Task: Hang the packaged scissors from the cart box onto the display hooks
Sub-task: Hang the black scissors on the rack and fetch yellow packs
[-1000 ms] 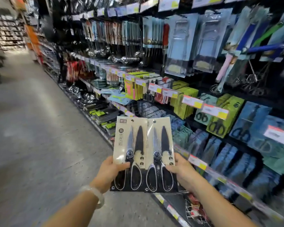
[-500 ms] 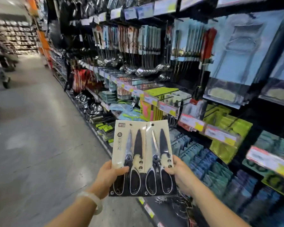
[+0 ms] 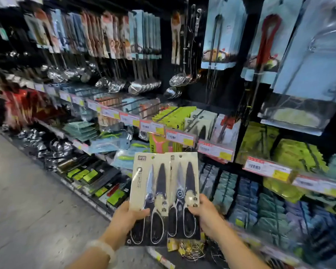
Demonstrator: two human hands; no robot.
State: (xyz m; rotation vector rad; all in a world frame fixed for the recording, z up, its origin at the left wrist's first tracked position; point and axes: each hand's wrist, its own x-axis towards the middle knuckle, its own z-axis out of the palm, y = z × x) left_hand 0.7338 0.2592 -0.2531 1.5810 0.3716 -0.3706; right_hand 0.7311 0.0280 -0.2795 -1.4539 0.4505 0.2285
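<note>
Two packaged scissors, on beige cards with black bottoms, stand upright side by side in front of me. My left hand [image 3: 127, 217] grips the left pack [image 3: 149, 193] at its lower edge, thumb on the front. My right hand [image 3: 206, 214] grips the right pack [image 3: 184, 183] the same way, its card overlapping the left one a little. Both cards show a small hang hole at the top. Display hooks with hanging packs [image 3: 184, 121] fill the dark shelving just behind them. The cart box is out of view.
Ladles and skimmers [image 3: 140, 86] hang on the upper rows, tongs in blue packs [image 3: 221, 35] at the right. Price-tag rails [image 3: 180, 136] run along the hook rows. Green and blue packs [image 3: 260, 210] crowd the lower right. The grey aisle floor [image 3: 27, 200] lies to the left.
The view has swung right and closer to the shelving. Both hands still hold the two packs, now nearer the hook rows.
</note>
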